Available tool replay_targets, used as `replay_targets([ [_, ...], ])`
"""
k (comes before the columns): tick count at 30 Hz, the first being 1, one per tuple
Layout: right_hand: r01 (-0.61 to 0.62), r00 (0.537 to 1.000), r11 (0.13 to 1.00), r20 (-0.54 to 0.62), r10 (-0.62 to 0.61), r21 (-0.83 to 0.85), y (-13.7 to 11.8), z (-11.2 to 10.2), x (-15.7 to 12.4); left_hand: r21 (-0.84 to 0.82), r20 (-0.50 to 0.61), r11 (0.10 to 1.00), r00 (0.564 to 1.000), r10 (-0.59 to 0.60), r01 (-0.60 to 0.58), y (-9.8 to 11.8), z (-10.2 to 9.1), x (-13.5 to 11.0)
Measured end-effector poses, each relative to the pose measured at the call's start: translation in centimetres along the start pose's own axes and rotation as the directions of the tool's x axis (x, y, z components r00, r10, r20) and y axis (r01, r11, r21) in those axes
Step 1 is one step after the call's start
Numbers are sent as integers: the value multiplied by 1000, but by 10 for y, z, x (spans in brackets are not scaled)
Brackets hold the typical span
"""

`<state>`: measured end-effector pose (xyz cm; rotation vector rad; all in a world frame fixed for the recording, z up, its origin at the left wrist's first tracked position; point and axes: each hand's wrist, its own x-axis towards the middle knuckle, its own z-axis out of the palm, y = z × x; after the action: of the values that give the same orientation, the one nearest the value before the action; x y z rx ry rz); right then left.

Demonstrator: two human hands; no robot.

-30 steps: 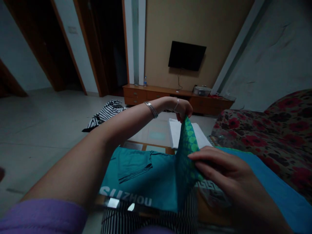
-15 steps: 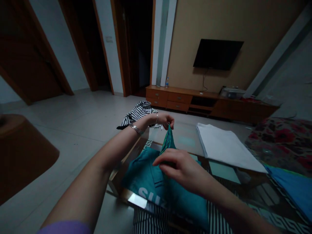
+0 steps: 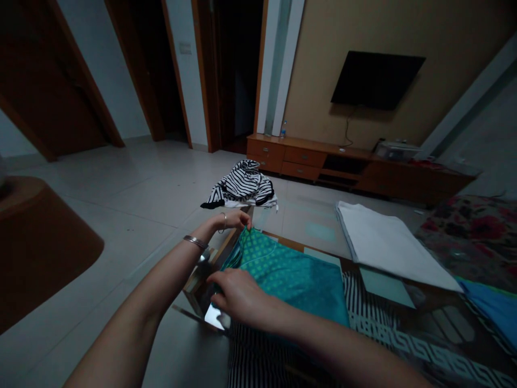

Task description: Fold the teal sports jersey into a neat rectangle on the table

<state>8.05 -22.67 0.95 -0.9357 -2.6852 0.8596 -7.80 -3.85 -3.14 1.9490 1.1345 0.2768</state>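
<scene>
A teal shirt point(image 3: 299, 277) lies folded on the glass-topped table, a green-dotted part of it uppermost. At its far left corner, my left hand point(image 3: 238, 220) is closed in a pinch on the cloth. My right hand point(image 3: 244, 299) is closed at the near left edge of the shirt, thumb and fingers curled round the edge; its fingertips are partly hidden. Between the two hands the layered left edge bunches slightly. The printed letters are out of sight.
A black-and-white striped garment point(image 3: 244, 183) lies beyond the table's far left end. Folded white cloth point(image 3: 391, 242) and blue cloth point(image 3: 493, 310) are to the right. An orange-brown rounded object point(image 3: 44, 253) stands at left. A TV cabinet point(image 3: 305, 156) lines the back wall.
Both hands have moved left and the left one has come down. The raised peak of cloth now lies flat, dotted side up, over the white letters.
</scene>
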Motion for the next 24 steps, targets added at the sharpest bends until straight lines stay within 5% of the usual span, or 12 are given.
replay_targets([
  [5, 46, 998, 998, -44, -44, 33, 4, 7, -22, 316, -176, 942, 983, -56, 110, 1, 15, -3],
  [8, 56, 989, 998, -137, -57, -10, 30, 1, -54, 409, -301, 903, 954, -6, 135, 15, 43, -12],
  [11, -13, 954, 991, -298, -27, -131, 86, -4, -90, 601, -380, 785, 918, 117, 148, 30, 91, -37],
  [15, -240, 879, 925, -469, 79, -295, 184, -9, -137, 736, -275, 663, 955, 109, 136, 31, 144, -79],
  [19, -309, 863, 900, -488, 129, -309, 249, -15, -173, 759, -264, 628, 963, 59, 170, 9, 148, -101],
  [24, -333, 817, 905, -560, 138, -263, 242, -25, -204, 763, -305, 620, 947, 97, 183, -11, 131, -105],
])
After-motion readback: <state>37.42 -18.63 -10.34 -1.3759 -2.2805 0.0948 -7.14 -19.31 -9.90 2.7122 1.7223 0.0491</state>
